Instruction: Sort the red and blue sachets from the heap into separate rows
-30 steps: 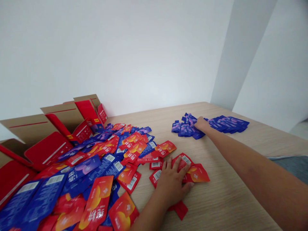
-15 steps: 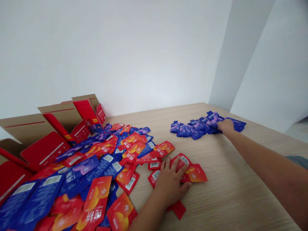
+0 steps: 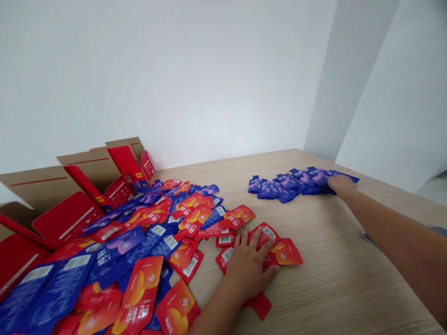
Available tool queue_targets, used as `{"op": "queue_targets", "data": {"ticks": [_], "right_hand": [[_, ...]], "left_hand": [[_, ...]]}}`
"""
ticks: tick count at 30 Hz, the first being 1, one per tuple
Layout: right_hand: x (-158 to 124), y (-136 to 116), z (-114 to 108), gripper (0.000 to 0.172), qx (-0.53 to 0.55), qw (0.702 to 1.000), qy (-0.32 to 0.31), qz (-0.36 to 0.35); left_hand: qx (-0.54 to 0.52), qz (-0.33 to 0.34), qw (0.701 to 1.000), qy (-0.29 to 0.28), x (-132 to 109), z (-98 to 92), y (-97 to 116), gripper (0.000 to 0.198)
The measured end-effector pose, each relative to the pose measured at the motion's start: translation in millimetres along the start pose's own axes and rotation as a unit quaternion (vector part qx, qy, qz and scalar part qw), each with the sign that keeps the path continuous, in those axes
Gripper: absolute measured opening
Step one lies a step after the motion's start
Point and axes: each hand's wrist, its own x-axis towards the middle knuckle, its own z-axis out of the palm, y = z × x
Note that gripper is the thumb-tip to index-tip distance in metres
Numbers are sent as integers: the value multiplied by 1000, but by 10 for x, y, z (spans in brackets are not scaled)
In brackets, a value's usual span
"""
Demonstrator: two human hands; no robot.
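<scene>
My left hand [image 3: 249, 265] lies palm down with fingers spread over several red packets [image 3: 284, 252] on the table. Nothing is gripped in it. Farther off, my right hand [image 3: 342, 184] is at the right end of a row of overlapping blue packets [image 3: 288, 184]. Its fingers are curled together at the edge of a blue packet [image 3: 319, 177]; the fingertips are partly hidden. To the left spreads a large mixed pile of red and blue packets, among them a red one [image 3: 138, 293] with an orange fruit print and a blue one [image 3: 118, 249].
Open red cardboard boxes [image 3: 68, 216] with brown flaps stand in a line along the left, behind the pile. A white wall [image 3: 216, 83] rises behind the wooden table [image 3: 324, 288]. The table's far right corner is near the blue row.
My right hand has slid a little to the right. The blue packet at its fingers has shifted right and now lies flatter in the row. My left hand stays in place.
</scene>
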Motion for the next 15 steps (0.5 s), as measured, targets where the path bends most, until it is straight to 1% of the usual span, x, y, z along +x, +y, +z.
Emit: {"op": "queue_targets", "data": {"ticks": [2, 3, 4, 6, 8, 9, 11, 15], "right_hand": [[-62, -34, -24, 39, -27, 999, 8, 42], [-101, -67, -27, 43, -34, 999, 10, 38], [-142, -109, -23, 46, -38, 999, 12, 16], [-223, -215, 14, 45, -39, 997, 5, -67], [-291, -323, 82, 42, -41, 987, -13, -157], [-319, -368, 123, 41, -44, 981, -22, -189], [-364, -428, 203, 40, -52, 973, -33, -223], [-438, -458, 283, 45, -71, 970, -30, -231]], "left_hand": [[1, -2, 1000, -3, 3, 3, 4, 60], [2, -3, 1000, -4, 3, 5, 6, 60], [3, -4, 1000, -4, 3, 7, 8, 60], [4, -3, 1000, -4, 0, 11, 7, 60], [7, -3, 1000, -5, -3, 14, 3, 60], [9, -3, 1000, -5, -4, 14, -1, 60], [13, -3, 1000, -5, -4, 16, -9, 60], [17, 1, 1000, -4, 0, 22, -18, 61]]}}
